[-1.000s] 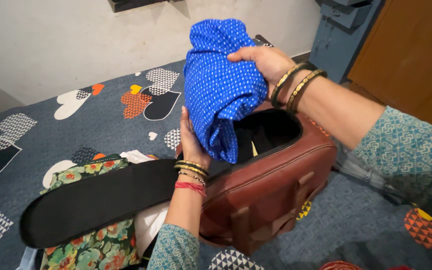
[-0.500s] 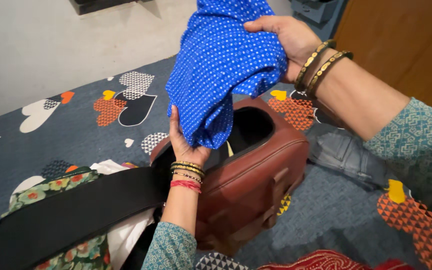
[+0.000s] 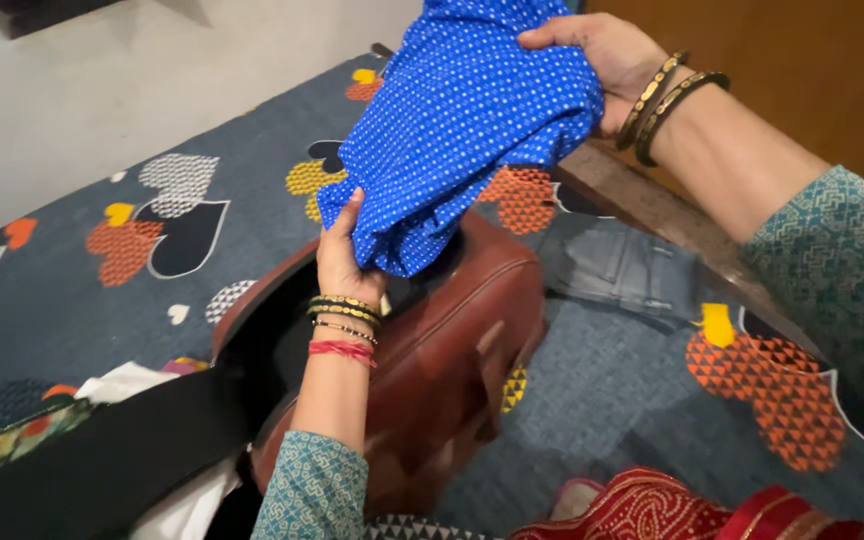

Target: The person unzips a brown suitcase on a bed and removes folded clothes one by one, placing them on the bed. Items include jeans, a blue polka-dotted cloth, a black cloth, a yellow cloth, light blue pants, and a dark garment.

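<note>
Holding blue dotted cloth [image 3: 462, 120] above open brown bag [image 3: 452, 350]: left hand [image 3: 347, 255] grips its bottom, right hand [image 3: 602, 60] its top. Cloth not in bag yet, jeans [image 3: 617, 265] & other clothes lie outside

Both hands hold a blue white-dotted cloth [image 3: 467, 120] above an open brown leather bag [image 3: 442, 370] on a heart-patterned bedsheet [image 3: 102, 250]. The right hand [image 3: 602, 55] grips the cloth's top; the left hand [image 3: 344, 262] clasps its lower end, just over the bag's mouth. Folded grey jeans [image 3: 617, 265] lie near the bed's far edge, red fabric [image 3: 652, 510] at the near edge.
</note>
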